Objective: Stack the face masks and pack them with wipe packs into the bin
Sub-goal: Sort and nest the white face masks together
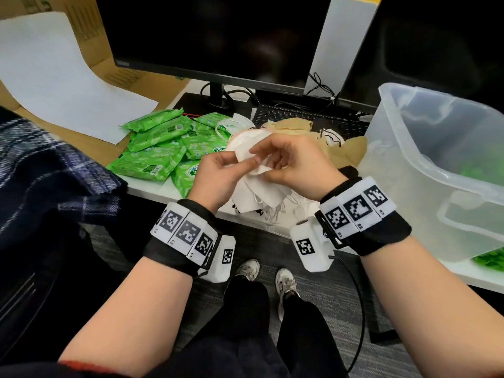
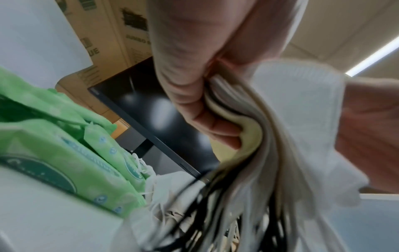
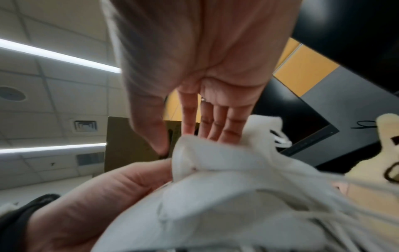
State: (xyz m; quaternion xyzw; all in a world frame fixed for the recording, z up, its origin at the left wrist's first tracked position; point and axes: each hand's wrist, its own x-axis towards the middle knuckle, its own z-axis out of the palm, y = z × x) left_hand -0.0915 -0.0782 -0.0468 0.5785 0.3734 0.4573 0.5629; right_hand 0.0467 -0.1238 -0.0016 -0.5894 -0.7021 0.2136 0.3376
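Masks first: from the head camera, a stack of white face masks [image 1: 253, 170] sits between both hands, lifted just above the near edge of the white desk [image 1: 152, 186], ear loops dangling below. Left hand [image 1: 218, 175] grips the stack from the left, thumb laid across the top mask. Right hand [image 1: 297, 167] comes in from the right, fingers curled around the stack's edge. Behind them, loose beige masks [image 1: 346, 151] and more white ones lie in a heap on the desk by the keyboard [image 1: 308, 118]. Green wipe packs [image 1: 163, 148] sprawl in a pile to the left of the hands. Over on the right stands the clear plastic bin [image 1: 425, 170], something green visible at its bottom. A dark monitor [image 1: 218, 36] looms behind it all.

Left wrist camera now: the left hand [image 2: 194, 76] fingers are clamped on the folded edges of the stack [image 2: 280, 127], white and beige layers pressed together, black and white ear loops streaming down. Wipe packs [image 2: 64, 153] sit lower left.

Right wrist view: the right hand [image 3: 200, 59] has its fingers [image 3: 215, 126] reaching down onto the top white mask [image 3: 215, 196], fingertips hidden behind its edge; blur makes the exact hold hard to read here. The left hand's thumb [image 3: 118, 184] presses the mask from below left.
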